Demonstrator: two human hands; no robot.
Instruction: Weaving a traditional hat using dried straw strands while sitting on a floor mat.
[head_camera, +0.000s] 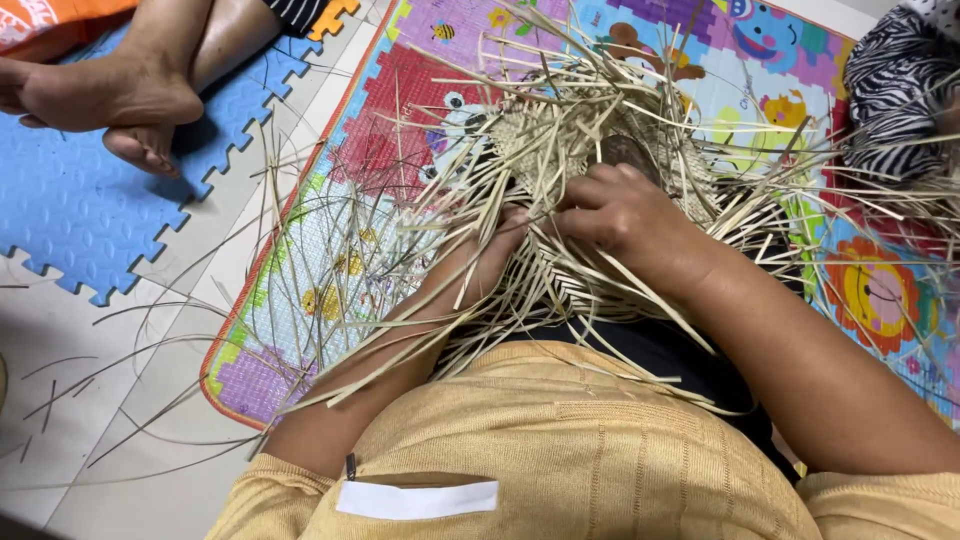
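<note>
A half-woven piece of pale straw strips (600, 150) lies in my lap, with long loose strips fanning out on every side. My left hand (480, 262) is buried among the strips at the weave's near edge, its fingers partly hidden and closed around some of them. My right hand (625, 215) rests on top of the woven part with its fingers curled, pinching strips close to the left hand. The two hands nearly touch. Both forearms come out of yellow knit sleeves.
A colourful cartoon play mat (400, 150) lies under the weave. A blue foam puzzle mat (90, 210) covers the floor at left, with another person's bare feet (110, 95) on it. Zebra-patterned cloth (895, 90) sits at top right. Stray strips litter the pale floor (120, 400).
</note>
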